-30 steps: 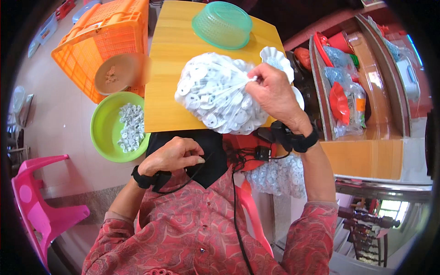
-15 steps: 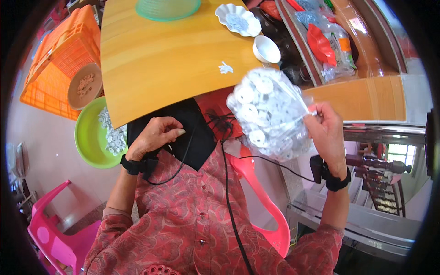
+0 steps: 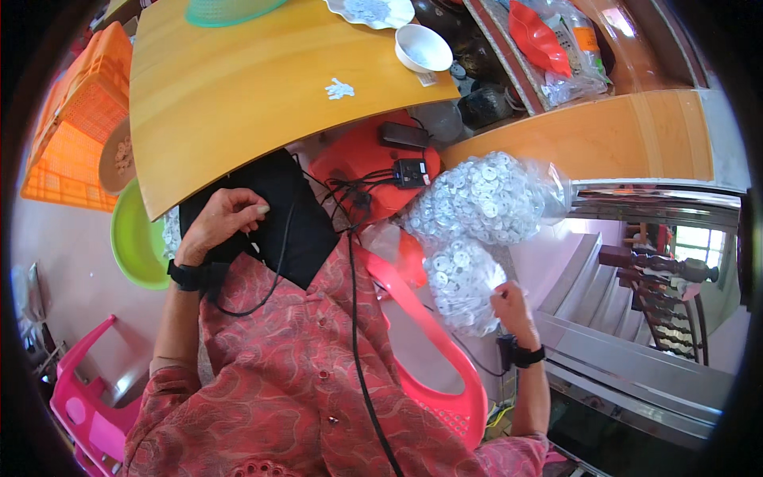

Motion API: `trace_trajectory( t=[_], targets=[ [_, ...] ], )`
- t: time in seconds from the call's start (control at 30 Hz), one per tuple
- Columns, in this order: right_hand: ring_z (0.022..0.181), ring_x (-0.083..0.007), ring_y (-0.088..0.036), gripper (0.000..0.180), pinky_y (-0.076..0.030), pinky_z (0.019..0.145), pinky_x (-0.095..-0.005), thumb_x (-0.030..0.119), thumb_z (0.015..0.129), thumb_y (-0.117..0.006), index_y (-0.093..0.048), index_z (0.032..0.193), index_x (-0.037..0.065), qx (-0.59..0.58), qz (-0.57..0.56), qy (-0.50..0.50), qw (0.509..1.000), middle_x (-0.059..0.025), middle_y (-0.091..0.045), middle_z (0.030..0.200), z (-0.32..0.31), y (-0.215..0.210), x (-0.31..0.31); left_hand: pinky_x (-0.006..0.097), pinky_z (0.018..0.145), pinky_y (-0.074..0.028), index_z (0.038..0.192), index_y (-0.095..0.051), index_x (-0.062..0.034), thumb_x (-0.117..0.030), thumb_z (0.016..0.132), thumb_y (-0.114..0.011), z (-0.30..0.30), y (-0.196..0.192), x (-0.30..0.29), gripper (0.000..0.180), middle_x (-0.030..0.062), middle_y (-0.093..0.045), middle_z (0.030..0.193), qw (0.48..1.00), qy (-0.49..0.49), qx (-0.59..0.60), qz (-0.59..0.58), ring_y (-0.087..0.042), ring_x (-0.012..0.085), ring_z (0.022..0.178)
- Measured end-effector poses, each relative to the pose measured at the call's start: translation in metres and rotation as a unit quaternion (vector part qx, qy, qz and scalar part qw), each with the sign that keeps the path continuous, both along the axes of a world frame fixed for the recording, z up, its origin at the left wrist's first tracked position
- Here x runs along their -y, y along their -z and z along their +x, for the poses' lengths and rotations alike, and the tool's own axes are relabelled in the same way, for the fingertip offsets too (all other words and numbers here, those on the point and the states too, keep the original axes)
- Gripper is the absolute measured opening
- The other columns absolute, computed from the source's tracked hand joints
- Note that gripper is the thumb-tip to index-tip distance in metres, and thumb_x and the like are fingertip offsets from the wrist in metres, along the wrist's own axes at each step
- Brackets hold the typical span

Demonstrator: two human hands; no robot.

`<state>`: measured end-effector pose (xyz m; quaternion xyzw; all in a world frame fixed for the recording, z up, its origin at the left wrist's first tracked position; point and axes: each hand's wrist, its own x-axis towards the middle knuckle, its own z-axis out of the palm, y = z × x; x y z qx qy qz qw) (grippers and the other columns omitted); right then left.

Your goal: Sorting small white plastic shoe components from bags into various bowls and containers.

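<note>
My right hand [image 3: 515,314] grips the gathered neck of a clear plastic bag [image 3: 462,282] full of white round plastic pieces. That bag hangs low at my right, beside a pink plastic chair [image 3: 429,350]. Just beyond it lies a larger clear bag [image 3: 489,199] with similar white ring-like pieces. Over a black cloth [image 3: 298,238] on my lap is my left hand [image 3: 226,221], thumb and fingers pinched together. Whatever they may hold is too small to make out.
A yellow wooden table [image 3: 262,103] carries a small white pile [image 3: 339,89], a white bowl [image 3: 423,49], a scalloped dish [image 3: 369,11] and a green basket [image 3: 234,9]. Cables run from a black box [image 3: 411,172] on a red stool [image 3: 342,155]. A lime basin [image 3: 131,238] stands left.
My right hand has lowered the bag from beside the table's edge toward me. The larger bag and the black box now show. The view has turned right; my left hand stays pinched over the cloth.
</note>
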<state>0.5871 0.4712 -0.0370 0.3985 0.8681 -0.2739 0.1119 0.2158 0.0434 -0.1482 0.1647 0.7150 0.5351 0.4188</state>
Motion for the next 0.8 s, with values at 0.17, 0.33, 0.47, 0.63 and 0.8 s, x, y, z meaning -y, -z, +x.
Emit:
trace_trajectory(
  t=[0.17,0.33,0.47,0.63,0.8],
  targets=[
    [0.053,-0.0147,-0.064,0.023,-0.049,0.051,-0.0299,0.016,0.076,-0.060,-0.070,0.069,-0.003,0.097,-0.028,0.057,0.993,-0.0097,-0.064,0.056,0.050,0.074,-0.031,0.022,0.066,-0.053,0.101,-0.070,-0.0009,-0.023,0.096,-0.066,0.000,-0.005,-0.003,0.023,0.0012,-0.067,0.082,1.000,-0.005,0.012,-0.010,-0.062,0.0061,0.071],
    [0.045,-0.0114,-0.053,0.027,-0.040,0.045,-0.0289,0.016,0.075,-0.058,-0.063,0.054,0.001,0.069,-0.078,0.133,0.986,-0.0032,-0.055,0.048,0.092,0.141,-0.056,0.022,0.070,-0.053,0.101,-0.069,-0.0021,-0.023,0.097,-0.065,0.002,-0.006,-0.003,0.021,0.0007,-0.068,0.082,0.999,-0.022,0.022,-0.031,-0.062,0.0062,0.074],
    [0.042,-0.0150,-0.052,0.026,-0.040,0.047,-0.0323,0.017,0.071,-0.059,-0.062,0.051,0.002,0.066,-0.050,0.197,0.977,-0.0049,-0.053,0.045,0.132,0.204,-0.088,0.022,0.069,-0.053,0.099,-0.070,-0.0037,-0.023,0.097,-0.066,0.005,-0.006,-0.008,0.020,0.0006,-0.068,0.082,0.999,-0.042,0.015,-0.027,-0.064,0.0067,0.074],
    [0.040,-0.0173,-0.053,0.025,-0.041,0.044,-0.0334,0.014,0.070,-0.057,-0.062,0.051,0.000,-0.003,-0.088,0.328,0.941,-0.0069,-0.053,0.044,0.130,0.254,-0.108,0.022,0.068,-0.052,0.099,-0.070,-0.0041,-0.025,0.097,-0.065,0.013,-0.009,-0.005,0.021,0.0013,-0.069,0.081,0.995,-0.089,-0.007,-0.040,-0.065,0.0079,0.073],
    [0.039,-0.0174,-0.052,0.019,-0.037,0.036,-0.0294,0.005,0.075,-0.058,-0.059,0.058,-0.004,-0.104,-0.133,0.462,0.870,-0.0115,-0.059,0.054,0.144,0.310,-0.137,0.022,0.069,-0.052,0.099,-0.070,-0.0038,-0.026,0.098,-0.064,0.018,-0.011,-0.012,0.023,0.0018,-0.069,0.082,0.993,-0.101,-0.017,-0.051,-0.065,0.0082,0.074]
  ],
)
